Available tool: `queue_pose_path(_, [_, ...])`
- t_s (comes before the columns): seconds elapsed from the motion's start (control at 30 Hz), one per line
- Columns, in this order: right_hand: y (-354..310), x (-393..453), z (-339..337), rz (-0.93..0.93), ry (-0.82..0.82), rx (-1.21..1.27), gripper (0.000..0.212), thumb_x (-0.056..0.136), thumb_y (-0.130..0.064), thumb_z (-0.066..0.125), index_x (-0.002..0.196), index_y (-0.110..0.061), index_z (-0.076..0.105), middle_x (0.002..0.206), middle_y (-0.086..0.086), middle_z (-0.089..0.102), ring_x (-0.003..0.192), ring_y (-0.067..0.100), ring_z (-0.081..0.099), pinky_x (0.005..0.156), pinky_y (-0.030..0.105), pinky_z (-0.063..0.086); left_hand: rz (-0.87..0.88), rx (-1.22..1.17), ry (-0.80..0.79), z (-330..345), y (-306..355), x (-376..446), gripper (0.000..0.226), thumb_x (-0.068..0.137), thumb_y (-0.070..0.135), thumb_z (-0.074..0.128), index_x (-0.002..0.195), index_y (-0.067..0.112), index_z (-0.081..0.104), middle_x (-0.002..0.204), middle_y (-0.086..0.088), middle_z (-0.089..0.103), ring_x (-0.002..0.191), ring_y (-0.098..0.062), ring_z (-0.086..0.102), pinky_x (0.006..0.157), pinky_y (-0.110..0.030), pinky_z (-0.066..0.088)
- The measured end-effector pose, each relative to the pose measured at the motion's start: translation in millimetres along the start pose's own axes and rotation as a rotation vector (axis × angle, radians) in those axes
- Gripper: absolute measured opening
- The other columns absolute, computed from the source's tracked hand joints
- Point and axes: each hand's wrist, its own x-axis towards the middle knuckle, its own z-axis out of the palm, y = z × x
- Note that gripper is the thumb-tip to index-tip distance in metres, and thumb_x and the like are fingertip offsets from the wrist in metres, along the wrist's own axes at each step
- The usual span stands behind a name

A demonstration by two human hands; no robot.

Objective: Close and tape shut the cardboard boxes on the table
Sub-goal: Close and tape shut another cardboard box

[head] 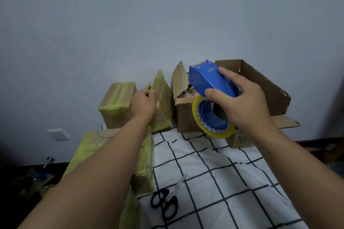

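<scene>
Right hand [247,102]: fingers curled around blue tape dispenser [210,82], held above the surface's far edge.
Left hand [144,103]: pinching raised flap of taped box [162,102] at far-left edge.
Open box [184,113]: just behind the dispenser.

Right hand [247,102] gripping blue tape dispenser [210,82] (yellow roll), left hand [144,105] on box flap [162,87]

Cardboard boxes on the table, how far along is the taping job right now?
Looks done: the box at the back left is closed and wrapped in yellowish tape. In hand: the left hand grips a flap of the taped-over box beside it, while the right hand holds the blue tape dispenser raised. Left: the small open box and the large open box.
</scene>
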Motion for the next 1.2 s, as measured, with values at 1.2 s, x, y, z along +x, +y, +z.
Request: queue_pose_path(1.2, [-67,-28,-29,-0.089,0.014,0.112,0.064,0.079,-0.033,0.080,0.138,-0.033,0.056,0.130,-0.011,0.059,0.115,0.009,0.059,0.093,0.031,0.054,0.219,-0.225,0.299,-124,84,-66,0.020,0.098,0.025,0.055,0.099,0.014,0.073,0.084,0.009,0.064,0.081,-0.010,0.058,0.072,-0.023,0.042])
